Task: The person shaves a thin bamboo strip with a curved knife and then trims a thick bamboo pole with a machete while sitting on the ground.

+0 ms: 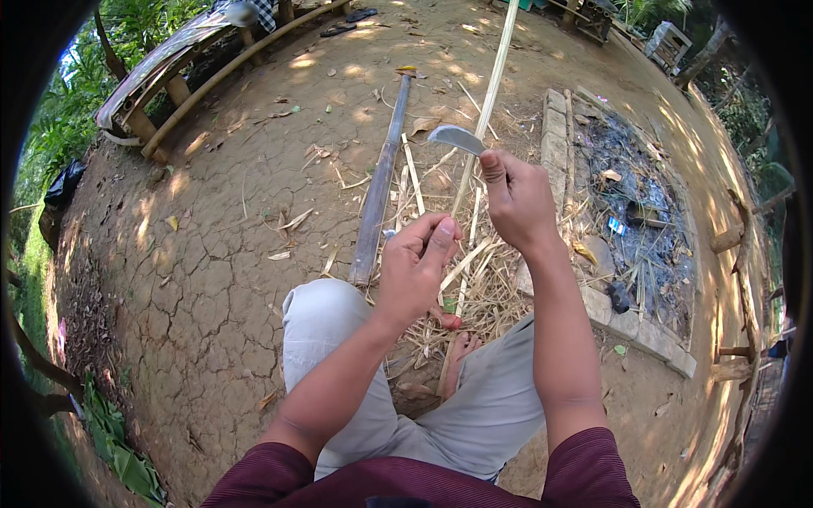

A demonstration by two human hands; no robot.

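Observation:
A long, pale bamboo strip [495,80] runs from my left hand [421,258] up past the top edge of the view. The fingers of that hand are pinched round its near end. My right hand [517,196] is closed round the handle of a curved knife [456,137], a sickle-like blade pointing left. The blade lies at the strip, and I cannot tell whether it touches; the knife's handle is hidden in my fist. Below my hands, pale shavings and split pieces [487,284] lie heaped around my bare foot [460,360].
A dark bamboo pole [385,182] lies on the cracked earth left of the shavings. To the right, a brick-edged pit [631,326] holds ash, leaves and litter. A low bamboo bench [182,63] stands at the far left. Several branch rails [745,288] line the right side.

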